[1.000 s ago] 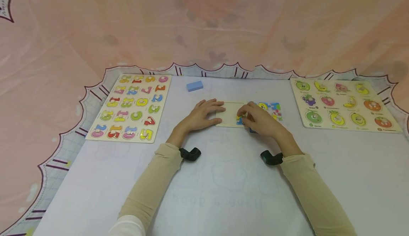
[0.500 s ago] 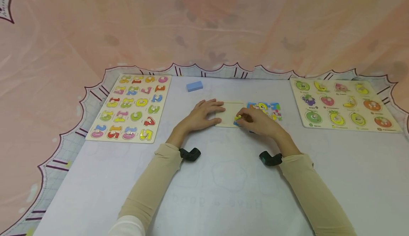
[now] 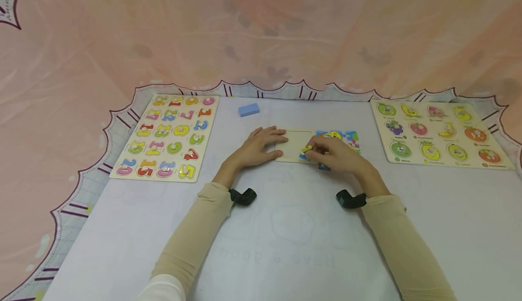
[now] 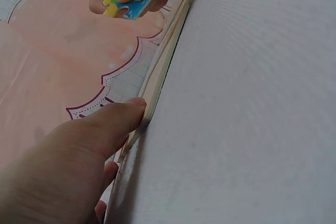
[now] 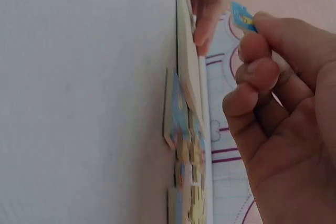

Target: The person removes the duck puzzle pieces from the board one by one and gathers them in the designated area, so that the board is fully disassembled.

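Observation:
A small blue and yellow jigsaw piece (image 4: 137, 7) is pinched between the thumb and fingers of my right hand (image 3: 336, 155). It is held raised over the right part of a shallow, pale wooden puzzle tray (image 3: 294, 143). My left hand (image 3: 258, 148) rests at the tray's left end with fingers fairly straight, and its thumb touches the near edge in the left wrist view. Colourful loose jigsaw pieces (image 3: 352, 140) lie just right of the tray, partly hidden by my right hand. One dark blue piece (image 3: 324, 167) shows below that hand.
A number puzzle board (image 3: 163, 140) lies on the left of the white table (image 3: 285, 246), and a fruit puzzle board (image 3: 440, 135) on the right. Behind the tray is a blue block (image 3: 248, 110). A pink patterned cloth (image 3: 261, 33) borders the table's far side.
My right hand shifted slightly left with the jigsaw piece, then back a little right, and the piece has turned in its fingers. My left hand stays in place.

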`<action>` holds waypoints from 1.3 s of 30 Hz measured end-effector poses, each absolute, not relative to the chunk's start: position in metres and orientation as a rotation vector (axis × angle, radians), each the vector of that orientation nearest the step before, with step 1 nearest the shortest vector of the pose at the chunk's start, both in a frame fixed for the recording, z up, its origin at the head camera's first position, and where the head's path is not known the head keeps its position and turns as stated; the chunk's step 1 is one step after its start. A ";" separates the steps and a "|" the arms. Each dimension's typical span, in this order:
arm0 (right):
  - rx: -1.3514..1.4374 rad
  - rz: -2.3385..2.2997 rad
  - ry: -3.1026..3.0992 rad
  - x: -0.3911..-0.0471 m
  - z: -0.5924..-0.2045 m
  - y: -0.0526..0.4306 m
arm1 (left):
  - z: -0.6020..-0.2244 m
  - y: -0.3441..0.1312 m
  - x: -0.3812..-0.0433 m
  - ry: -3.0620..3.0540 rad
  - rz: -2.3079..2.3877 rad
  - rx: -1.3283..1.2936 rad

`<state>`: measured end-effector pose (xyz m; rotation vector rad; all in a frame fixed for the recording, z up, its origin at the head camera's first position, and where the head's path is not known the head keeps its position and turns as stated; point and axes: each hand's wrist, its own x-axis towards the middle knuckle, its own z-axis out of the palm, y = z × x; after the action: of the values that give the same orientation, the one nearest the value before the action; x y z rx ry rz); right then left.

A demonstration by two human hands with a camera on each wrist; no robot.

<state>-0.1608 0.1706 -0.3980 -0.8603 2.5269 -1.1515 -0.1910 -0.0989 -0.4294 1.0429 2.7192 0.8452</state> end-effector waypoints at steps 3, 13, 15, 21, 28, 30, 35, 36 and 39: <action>-0.844 -1.221 2.456 -0.161 -0.396 0.177 | -0.429 -0.099 -0.191 2.721 0.842 1.044; -0.763 -1.367 2.404 -0.159 -0.393 0.186 | -0.430 -0.100 -0.191 2.717 0.845 1.047; -0.753 -1.355 2.423 -0.159 -0.392 0.187 | -0.430 -0.100 -0.191 2.716 0.850 1.048; -0.710 -1.220 2.477 -0.159 -0.388 0.194 | -0.431 -0.100 -0.192 2.721 0.847 1.038; -0.689 -1.101 2.546 -0.159 -0.387 0.211 | -0.432 -0.099 -0.190 2.711 0.847 1.027; -0.718 -1.084 2.557 -0.158 -0.386 0.214 | -0.432 -0.099 -0.190 2.714 0.844 1.022; -0.711 -1.027 2.553 -0.157 -0.385 0.221 | -0.432 -0.100 -0.191 2.729 0.834 1.023; -0.703 -1.013 2.558 -0.156 -0.385 0.223 | -0.432 -0.100 -0.191 2.728 0.836 1.024; -0.690 -0.980 2.591 -0.155 -0.383 0.229 | -0.433 -0.101 -0.191 2.724 0.839 1.032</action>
<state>-0.1551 0.2286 -0.3829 -0.6897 2.5907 -0.9803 -0.1912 -0.1007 -0.4325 1.0322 2.7236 0.8386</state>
